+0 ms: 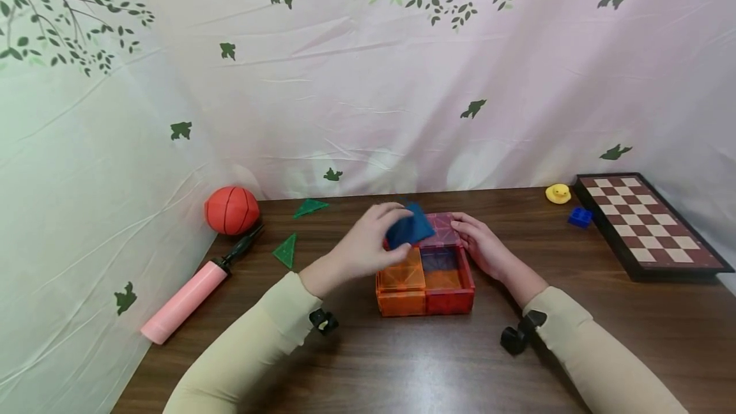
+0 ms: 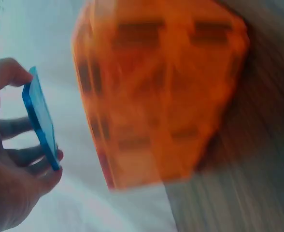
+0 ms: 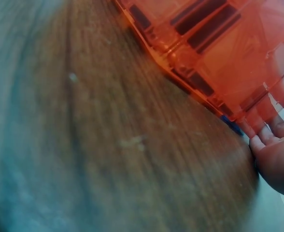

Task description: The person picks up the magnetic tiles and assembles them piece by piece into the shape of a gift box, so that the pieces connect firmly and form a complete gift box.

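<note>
Blue tile: translucent blue square magnetic tile [image 1: 409, 227], pinched by its edges in the left hand [image 1: 362, 249], tilted over the box's back-left cell
Box: low orange-and-red magnetic tile box [image 1: 425, 280] mid-table, pink lid tile [image 1: 441, 230] on the back-right cell
Right hand: right hand [image 1: 485, 248] lies flat, fingers straight, against the box's right wall
Risk: probably the magnets grab early, so the tile snaps on crooked or tips a wall inward
Other risk: a hard sideways push could slide the whole box on the dark wooden table [image 1: 402, 363]
</note>
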The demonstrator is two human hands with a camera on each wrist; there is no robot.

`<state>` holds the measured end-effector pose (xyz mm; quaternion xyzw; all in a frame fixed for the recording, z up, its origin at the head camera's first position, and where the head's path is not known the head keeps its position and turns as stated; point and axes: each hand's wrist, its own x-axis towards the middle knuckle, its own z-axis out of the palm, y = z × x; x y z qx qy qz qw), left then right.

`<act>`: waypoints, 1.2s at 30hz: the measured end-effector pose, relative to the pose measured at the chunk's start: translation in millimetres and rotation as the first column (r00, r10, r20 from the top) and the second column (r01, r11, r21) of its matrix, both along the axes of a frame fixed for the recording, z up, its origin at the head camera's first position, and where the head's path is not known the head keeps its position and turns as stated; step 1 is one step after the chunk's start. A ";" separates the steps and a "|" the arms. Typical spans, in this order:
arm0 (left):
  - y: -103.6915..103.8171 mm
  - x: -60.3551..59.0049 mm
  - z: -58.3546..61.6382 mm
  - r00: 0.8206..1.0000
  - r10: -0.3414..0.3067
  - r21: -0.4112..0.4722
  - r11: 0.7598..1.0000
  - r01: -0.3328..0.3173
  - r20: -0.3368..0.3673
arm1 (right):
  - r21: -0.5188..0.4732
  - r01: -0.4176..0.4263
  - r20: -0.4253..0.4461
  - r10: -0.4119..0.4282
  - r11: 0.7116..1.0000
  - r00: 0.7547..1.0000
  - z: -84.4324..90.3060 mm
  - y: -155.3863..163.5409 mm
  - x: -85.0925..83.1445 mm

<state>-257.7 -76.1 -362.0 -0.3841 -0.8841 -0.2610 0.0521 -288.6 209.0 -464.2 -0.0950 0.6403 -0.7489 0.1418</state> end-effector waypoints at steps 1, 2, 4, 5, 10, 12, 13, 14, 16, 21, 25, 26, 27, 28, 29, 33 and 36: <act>4.9 3.7 1.4 0.999 -0.038 -0.015 0.999 0.038 -0.003 | -0.001 -0.003 -0.005 0.003 1.000 1.000 -0.4 0.1 -0.2; 9.7 7.0 2.6 0.997 -0.074 -0.033 0.997 0.074 -0.005 | 0.003 -0.006 -0.009 0.006 1.000 1.000 -0.9 0.2 -0.4; 18.8 12.9 4.3 0.990 -0.138 -0.070 0.988 0.137 -0.003 | 0.000 -0.014 -0.019 0.014 1.000 1.000 -1.6 0.8 -0.7; 23.1 15.2 4.6 0.986 -0.164 -0.093 0.982 0.164 -0.001 | -0.003 -0.015 -0.019 0.015 1.000 1.000 -1.9 0.9 -0.9; 43.9 20.8 -0.2 0.964 -0.266 -0.217 0.941 0.259 -0.004 | -0.023 -0.024 0.001 0.024 0.999 1.000 -2.1 2.6 -0.7; 50.2 22.5 -4.0 0.958 -0.287 -0.256 0.927 0.276 -0.007 | -0.022 -0.024 0.011 0.024 0.999 1.000 -2.0 2.8 -0.4; 52.7 23.4 -5.9 0.957 -0.290 -0.271 0.922 0.277 -0.008 | -0.021 -0.023 0.013 0.023 1.000 1.000 -2.0 2.7 0.0; 54.7 24.2 -7.9 0.957 -0.290 -0.284 0.919 0.275 -0.010 | -0.021 -0.021 0.014 0.021 1.000 1.000 -2.0 2.5 0.2; 56.8 25.8 -10.9 0.961 -0.277 -0.302 0.916 0.263 -0.006 | -0.015 -0.016 0.012 0.016 1.000 1.000 -1.6 2.1 0.7; 57.2 26.7 -14.8 0.969 -0.244 -0.318 0.921 0.225 -0.023 | -0.011 -0.006 -0.002 0.006 1.000 1.000 0.1 1.8 0.7; 55.3 26.2 -16.3 0.972 -0.234 -0.312 0.926 0.212 -0.032 | -0.006 -0.009 -0.015 0.009 1.000 1.000 1.5 1.7 -0.3; 55.0 26.1 -16.7 0.972 -0.233 -0.308 0.927 0.212 -0.030 | -0.005 -0.010 -0.018 0.010 1.000 1.000 1.6 1.9 -0.4; 54.9 26.0 -16.9 0.972 -0.233 -0.304 0.928 0.214 -0.028 | -0.003 -0.009 -0.019 0.009 1.000 1.000 1.6 2.2 -0.4; 54.5 25.8 -17.1 0.972 -0.234 -0.298 0.930 0.216 -0.027 | -0.003 -0.011 -0.021 0.011 1.000 1.000 1.6 2.4 -0.4; 54.1 25.8 -17.2 0.972 -0.234 -0.288 0.933 0.216 -0.028 | -0.002 -0.012 -0.023 0.012 1.000 1.000 1.4 2.6 -0.4; 45.8 27.1 -13.7 0.983 -0.183 -0.212 0.962 0.173 -0.030 | -0.004 -0.015 -0.025 0.015 1.000 1.000 0.5 2.5 -0.3; 29.2 30.9 -10.6 0.997 -0.073 -0.084 0.994 0.073 0.001 | 0.006 -0.017 -0.024 0.017 1.000 1.000 0.1 1.8 -0.8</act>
